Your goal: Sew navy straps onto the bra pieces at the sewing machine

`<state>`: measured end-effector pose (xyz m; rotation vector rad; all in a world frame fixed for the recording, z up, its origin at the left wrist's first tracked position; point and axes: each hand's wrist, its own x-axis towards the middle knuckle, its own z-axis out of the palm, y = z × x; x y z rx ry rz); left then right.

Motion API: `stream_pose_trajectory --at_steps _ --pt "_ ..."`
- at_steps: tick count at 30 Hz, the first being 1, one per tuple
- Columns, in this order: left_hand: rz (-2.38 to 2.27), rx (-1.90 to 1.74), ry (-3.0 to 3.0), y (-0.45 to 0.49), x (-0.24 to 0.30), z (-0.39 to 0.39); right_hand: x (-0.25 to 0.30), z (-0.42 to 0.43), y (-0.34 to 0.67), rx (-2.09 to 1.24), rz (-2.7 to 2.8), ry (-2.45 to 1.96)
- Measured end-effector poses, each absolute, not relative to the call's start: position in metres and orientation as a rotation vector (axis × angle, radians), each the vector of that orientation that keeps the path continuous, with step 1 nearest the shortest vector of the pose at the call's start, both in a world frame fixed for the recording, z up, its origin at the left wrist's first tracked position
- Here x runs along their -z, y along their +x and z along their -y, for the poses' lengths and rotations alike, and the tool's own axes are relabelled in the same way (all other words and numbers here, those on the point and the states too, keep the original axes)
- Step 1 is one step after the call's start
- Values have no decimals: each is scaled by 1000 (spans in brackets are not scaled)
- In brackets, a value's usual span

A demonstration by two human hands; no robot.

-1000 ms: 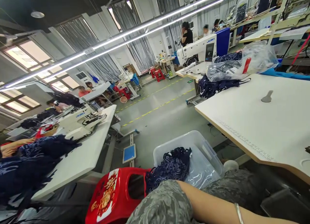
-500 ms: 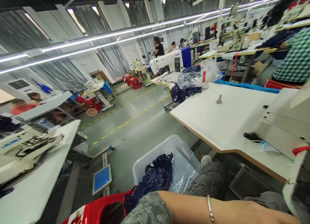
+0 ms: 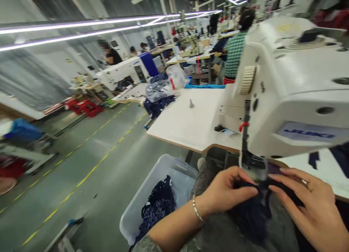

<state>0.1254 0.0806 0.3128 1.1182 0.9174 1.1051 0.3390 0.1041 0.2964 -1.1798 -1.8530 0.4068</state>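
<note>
Our cloth [image 3: 253,221] is dark navy, our bracelet [image 3: 195,207] silver, our trousers [image 3: 207,175] mottled grey. We see a white sewing machine [image 3: 300,74] with dark blue lettering [image 3: 308,133] and a red band [image 3: 243,126]. We also see a white counter [image 3: 180,121], a grey-green floor [image 3: 103,194] with broken yellow lines [image 3: 94,169], a milky clear tub [image 3: 141,190], a navy heap [image 3: 160,204] with a paler pattern, and a co-worker's green-and-navy checked shirt [image 3: 233,56].

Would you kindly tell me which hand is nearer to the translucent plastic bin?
Left: the left hand is at the dark fabric, to the picture's right of the translucent plastic bin; the right hand is farther right, beyond the left one.
</note>
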Motion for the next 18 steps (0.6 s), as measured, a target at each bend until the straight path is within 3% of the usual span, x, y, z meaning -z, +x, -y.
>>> stream_pose_trajectory --at_steps 5,11,18 --pt "-987 -1113 874 134 -313 -91 -290 -86 333 -833 1859 -1138" --pt "-1004 -1057 1032 145 -310 -91 -281 -83 315 -1215 1517 -1161" --pt "-1142 -1133 1368 152 -304 -84 -289 -84 301 -1146 1343 -1005"
